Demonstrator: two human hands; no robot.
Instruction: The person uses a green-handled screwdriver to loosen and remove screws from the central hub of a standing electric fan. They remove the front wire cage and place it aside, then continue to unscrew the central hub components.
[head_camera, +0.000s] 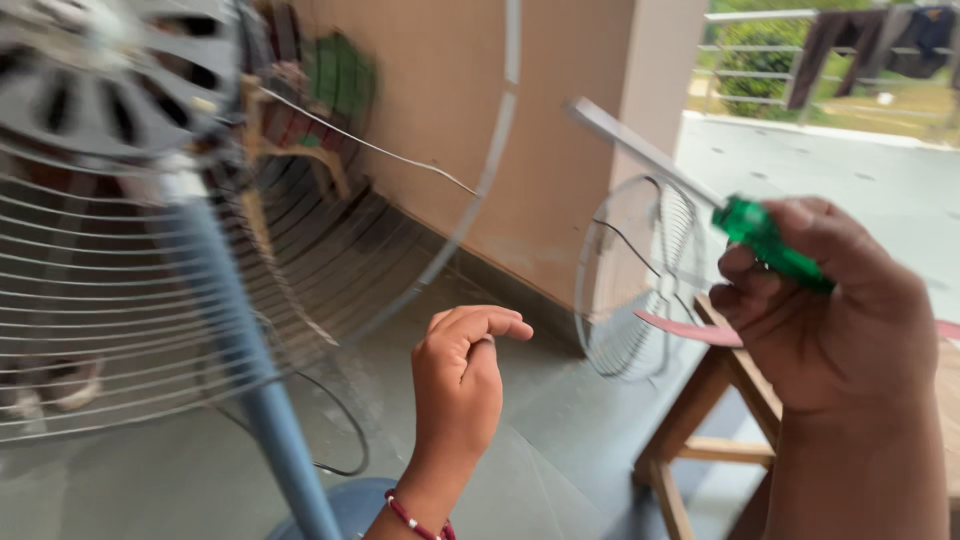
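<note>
Dismantling looks partly done: one wire fan guard (640, 280) leans off beside the wooden stool (720, 400), right hand (830, 320) gripping a green-handled screwdriver (770, 243), left hand (460, 385) loosely curled, empty, near the pedestal fan (130, 250).

Soft daylight from the right, heavy motion blur throughout.

Two hands: left hand (460, 385), right hand (830, 305). One green-handled screwdriver (770, 242). Two wire fan guards: big (130, 290), small (640, 275). One wooden stool (715, 415).
</note>
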